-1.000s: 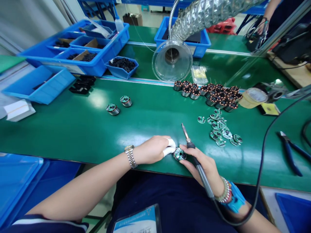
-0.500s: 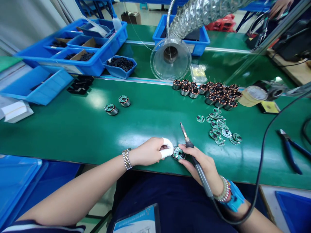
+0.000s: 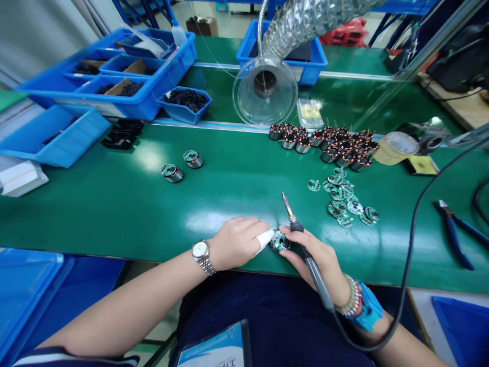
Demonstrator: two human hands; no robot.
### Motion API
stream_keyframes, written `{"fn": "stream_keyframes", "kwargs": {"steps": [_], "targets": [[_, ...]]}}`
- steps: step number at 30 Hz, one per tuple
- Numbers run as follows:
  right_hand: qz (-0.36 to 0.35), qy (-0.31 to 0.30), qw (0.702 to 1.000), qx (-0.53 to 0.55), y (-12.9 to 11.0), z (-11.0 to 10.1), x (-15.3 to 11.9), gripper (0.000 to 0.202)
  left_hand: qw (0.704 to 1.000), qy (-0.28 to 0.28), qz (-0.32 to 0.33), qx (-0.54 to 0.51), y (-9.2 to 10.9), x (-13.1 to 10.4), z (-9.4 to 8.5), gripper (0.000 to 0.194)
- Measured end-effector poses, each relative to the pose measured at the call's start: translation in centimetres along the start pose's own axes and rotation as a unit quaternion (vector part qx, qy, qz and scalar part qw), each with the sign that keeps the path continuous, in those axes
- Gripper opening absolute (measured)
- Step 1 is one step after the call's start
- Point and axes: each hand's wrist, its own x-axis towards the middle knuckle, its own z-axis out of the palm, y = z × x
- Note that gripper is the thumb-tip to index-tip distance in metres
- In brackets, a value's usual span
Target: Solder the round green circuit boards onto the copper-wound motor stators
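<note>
Head view: right hand [image 3: 329, 262] clamps round green circuit board [image 3: 279, 241], slim black soldering iron [image 3: 316, 275]; left hand [image 3: 237, 242] alongside, grip unclear.

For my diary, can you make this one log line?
left hand: at round circuit board | right hand: holding board, soldering iron

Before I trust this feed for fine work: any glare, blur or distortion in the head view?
Head view: bright glare on the glossy green tabletop beside the black plastic parts, fainter sheen beyond the left hand; head view: the round green circuit board by that hand looks slightly soft, its finest detail unreadable; head view: apparent wide-angle stretch toward the edges.
</note>
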Motion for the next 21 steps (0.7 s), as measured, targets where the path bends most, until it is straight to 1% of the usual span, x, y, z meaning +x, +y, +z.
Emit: {"fn": "stream_keyframes", "kwargs": {"steps": [3,5,7,9,12,14,16,17,19,21], "targets": [[-0.001,0.0,1.0,0.003,-0.1,0.0,0.1,0.035,0.999,0.044,0.012,-0.01,0.0,-0.2,0.6,0.02],[-0.002,-0.001,1.0,0.005,-0.1,-0.1,0.1,0.035,0.997,0.068,0.004,-0.028,0.3,-0.4,1.1,0.02],[-0.001,-0.004,1.0,0.005,-0.1,0.0,0.1,0.036,0.994,0.084,-0.036,-0.054,0.9,-0.5,1.5,0.019],[0.002,-0.004,1.0,0.005,0.0,0.0,0.0,0.036,0.984,0.09,-0.114,-0.099,1.7,-0.7,1.6,0.017],[0.002,-0.004,1.0,0.007,0.0,0.0,0.0,0.036,0.95,0.073,-0.226,-0.202,2.7,-0.9,1.4,0.017],[0.001,-0.005,1.0,0.009,0.0,0.0,0.0,0.036,0.924,0.052,-0.268,-0.269,3.1,-1.1,1.2,0.019],[0.002,-0.008,1.0,0.011,0.0,-0.1,0.0,0.036,0.904,0.037,-0.288,-0.313,3.4,-1.3,1.1,0.021],[0.002,-0.01,1.0,0.012,0.0,-0.1,0.0,0.036,0.899,0.031,-0.291,-0.325,3.6,-1.4,1.2,0.021],[0.003,-0.011,1.0,0.012,0.1,-0.1,0.0,0.035,0.899,0.024,-0.29,-0.327,4.2,-1.7,1.2,0.022],[0.001,-0.01,1.0,0.012,0.1,-0.1,-0.1,0.035,0.906,0.024,-0.289,-0.31,4.7,-2.0,1.3,0.025]]}}
